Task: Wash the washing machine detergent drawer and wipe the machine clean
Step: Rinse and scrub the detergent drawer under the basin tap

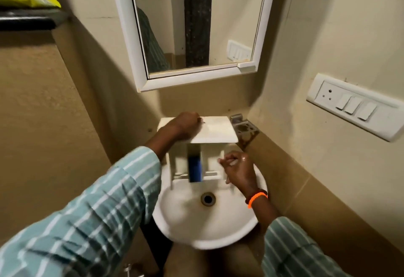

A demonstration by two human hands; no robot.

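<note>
- Here the washing step looks to be in hand: the detergent drawer (196, 158) stands on end in the white sink (196, 228), front panel up, blue insert facing the camera.
- Just right of it, the right hand (237, 168) is wet, fingers curled at the drawer's right side; whether they pinch something small and white I cannot tell.
- Farther back, the left hand (185, 123) is closed over the panel's far left edge, steadying it.
- No tap or running water shows, so the next move likely calls for rinsing each compartment before wiping the machine.
- Farthest, a mirror (192, 25) hangs on the wall.
</note>
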